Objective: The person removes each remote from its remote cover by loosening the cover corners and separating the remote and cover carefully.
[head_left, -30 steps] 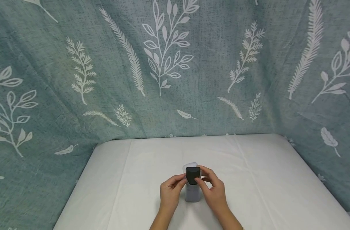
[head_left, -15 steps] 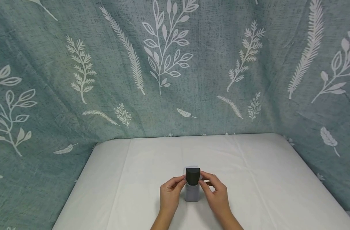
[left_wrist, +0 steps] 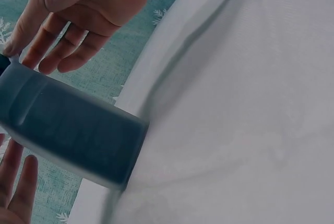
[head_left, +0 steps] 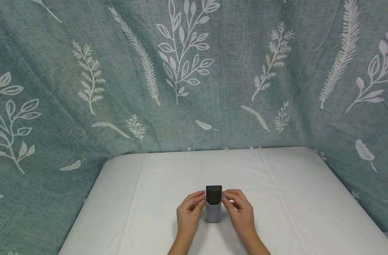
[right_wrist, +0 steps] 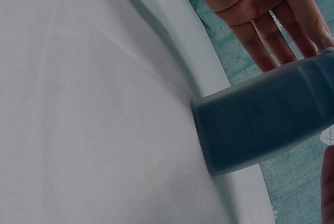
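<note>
Where pinched, container barely visible.

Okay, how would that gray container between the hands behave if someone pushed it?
The gray container would probably tip rather than roll, since it stands tall with flattish sides and a flat-looking base. It's likely stiff, as its walls look straight and undented. Its smooth-looking surface might feel slippery.

a smooth grey container with a black piece at its top, upright on a white cloth
</note>
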The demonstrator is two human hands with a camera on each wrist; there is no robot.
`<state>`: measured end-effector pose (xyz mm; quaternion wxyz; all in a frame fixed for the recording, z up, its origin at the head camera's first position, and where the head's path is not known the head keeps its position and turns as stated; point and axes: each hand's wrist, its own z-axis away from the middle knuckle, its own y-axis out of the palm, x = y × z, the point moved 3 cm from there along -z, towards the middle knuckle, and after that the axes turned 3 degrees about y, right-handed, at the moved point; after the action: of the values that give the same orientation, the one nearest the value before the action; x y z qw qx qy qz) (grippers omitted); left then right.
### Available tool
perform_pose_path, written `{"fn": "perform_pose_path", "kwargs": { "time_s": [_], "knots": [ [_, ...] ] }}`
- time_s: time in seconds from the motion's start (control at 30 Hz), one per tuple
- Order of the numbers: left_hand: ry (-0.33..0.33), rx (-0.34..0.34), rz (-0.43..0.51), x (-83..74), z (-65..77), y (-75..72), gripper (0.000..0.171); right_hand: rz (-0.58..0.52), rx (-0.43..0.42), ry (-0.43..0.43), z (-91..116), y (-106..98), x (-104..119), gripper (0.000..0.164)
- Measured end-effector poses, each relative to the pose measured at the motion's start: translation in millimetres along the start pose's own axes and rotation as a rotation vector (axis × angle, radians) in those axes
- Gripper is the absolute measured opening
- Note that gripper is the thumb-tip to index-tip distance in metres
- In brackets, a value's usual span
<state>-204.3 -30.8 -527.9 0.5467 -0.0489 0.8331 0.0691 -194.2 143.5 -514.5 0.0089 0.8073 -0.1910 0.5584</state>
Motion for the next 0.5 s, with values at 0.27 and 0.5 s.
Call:
{"fn": "perform_pose_path", "kwargs": {
  "time_s": [0.27,0.5],
  "knots": [
    [-0.028,-0.015,0.0,0.4,-0.8,2.0,0.008,-0.051,-0.009,0.081,-1.0,0.4,-0.2,0.016],
    [-0.093,-0.008,-0.035,-2.6,-1.9,3.1,0.009,-0.033,-0.027,0.08,1.3,3.0,18.6,0.015]
  ]
}}
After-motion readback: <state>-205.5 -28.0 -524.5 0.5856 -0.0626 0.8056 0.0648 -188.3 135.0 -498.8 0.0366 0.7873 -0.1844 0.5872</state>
